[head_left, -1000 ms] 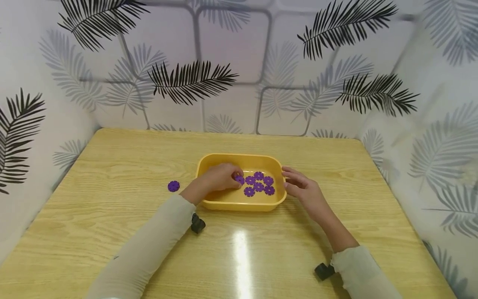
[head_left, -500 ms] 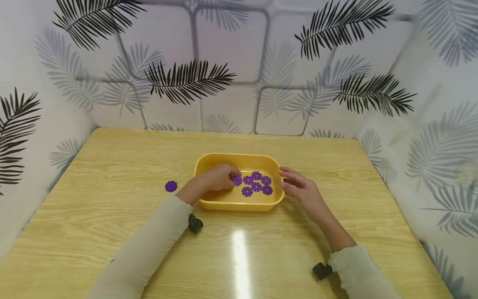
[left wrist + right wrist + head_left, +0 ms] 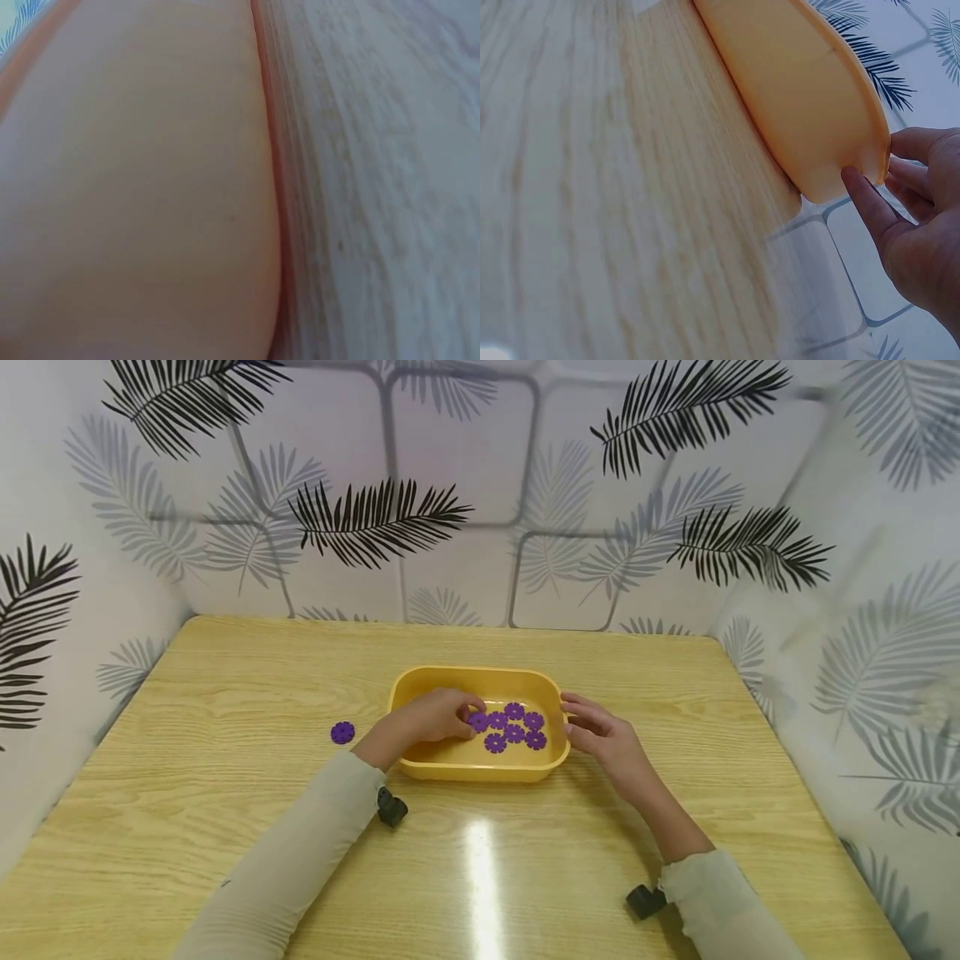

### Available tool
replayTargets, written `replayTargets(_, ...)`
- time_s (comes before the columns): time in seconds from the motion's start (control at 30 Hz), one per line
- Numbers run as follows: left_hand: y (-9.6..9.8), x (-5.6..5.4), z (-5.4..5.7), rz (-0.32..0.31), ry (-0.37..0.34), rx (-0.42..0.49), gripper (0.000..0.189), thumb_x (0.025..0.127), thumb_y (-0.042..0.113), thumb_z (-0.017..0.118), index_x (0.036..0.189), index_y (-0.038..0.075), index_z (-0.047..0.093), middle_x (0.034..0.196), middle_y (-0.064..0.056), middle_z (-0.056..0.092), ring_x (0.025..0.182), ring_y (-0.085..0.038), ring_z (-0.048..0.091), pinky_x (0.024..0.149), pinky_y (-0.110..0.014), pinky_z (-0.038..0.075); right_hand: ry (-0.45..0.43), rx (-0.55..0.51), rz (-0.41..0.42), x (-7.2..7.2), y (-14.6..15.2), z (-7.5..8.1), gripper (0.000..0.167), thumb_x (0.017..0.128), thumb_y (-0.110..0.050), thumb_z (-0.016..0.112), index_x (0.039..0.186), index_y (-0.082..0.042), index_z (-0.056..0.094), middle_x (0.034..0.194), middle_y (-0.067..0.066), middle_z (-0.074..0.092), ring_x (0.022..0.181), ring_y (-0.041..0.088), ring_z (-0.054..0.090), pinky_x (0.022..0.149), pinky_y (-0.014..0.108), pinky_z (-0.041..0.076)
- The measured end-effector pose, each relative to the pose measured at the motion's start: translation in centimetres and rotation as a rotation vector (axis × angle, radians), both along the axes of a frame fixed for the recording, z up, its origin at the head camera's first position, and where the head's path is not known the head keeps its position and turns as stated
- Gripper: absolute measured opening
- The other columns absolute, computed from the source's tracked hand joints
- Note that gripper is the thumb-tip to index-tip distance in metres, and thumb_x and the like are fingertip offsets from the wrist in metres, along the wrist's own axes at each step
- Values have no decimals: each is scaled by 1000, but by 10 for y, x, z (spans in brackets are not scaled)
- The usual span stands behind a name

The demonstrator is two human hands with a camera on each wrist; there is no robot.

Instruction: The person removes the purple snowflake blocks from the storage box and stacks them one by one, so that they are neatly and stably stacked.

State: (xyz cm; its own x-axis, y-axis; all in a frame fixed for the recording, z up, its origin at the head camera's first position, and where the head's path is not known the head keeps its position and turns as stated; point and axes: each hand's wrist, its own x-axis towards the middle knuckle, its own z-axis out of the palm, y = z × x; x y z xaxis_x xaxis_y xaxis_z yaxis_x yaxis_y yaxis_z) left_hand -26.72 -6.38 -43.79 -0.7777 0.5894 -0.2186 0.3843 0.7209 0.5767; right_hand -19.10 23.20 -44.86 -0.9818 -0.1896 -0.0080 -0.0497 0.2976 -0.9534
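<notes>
In the head view, a yellow plastic tray (image 3: 480, 772) sits on the table with several flat purple notched interlocking discs (image 3: 513, 733) inside, grouped toward its right half. My left hand (image 3: 442, 716) reaches over the tray's left side; its thumb and index finger pinch the leftmost purple disc (image 3: 479, 722) near the tray floor. My right hand (image 3: 611, 743) is at the tray's right end. In the right wrist view, the thumb and fingers of that hand (image 3: 922, 217) touch the tray's outer end wall (image 3: 817, 112) and rim, fingers fairly straight. The left wrist view shows mostly blurred skin.
Left of the tray, purple discs (image 3: 342, 732) lie on the wooden table (image 3: 225, 760), seemingly stacked. Behind the table rises a pale wall (image 3: 465, 568) with leaf patterns. A dark wrist camera (image 3: 392, 808) hangs below the left sleeve, another dark camera (image 3: 646, 902) by the right.
The pinched disc has shifted slightly right, closer to the neighbouring discs. My right hand stays at the tray's end. The head view has drifted a little.
</notes>
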Motion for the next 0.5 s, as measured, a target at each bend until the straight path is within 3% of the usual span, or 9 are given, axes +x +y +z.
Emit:
replayTargets(0.23,0,3,3,22,-21,5,35,95,18,71,129,12,66,103,-6,65,94,-21,55,92,-34,48,4,10,-3,0,0,0,42,101,-26,63,140,-12,60,155,-5,47,135,27,51,92,17,51)
replayTargets(0.5,0,1,0,29,-13,27,34,93,19,74,126,11,68,95,-3,62,89,-19,54,84,-30,46,7,2,-2,0,-1,0,42,101,-25,63,140,-12,59,155,-5,46,135,27,50,92,17,51)
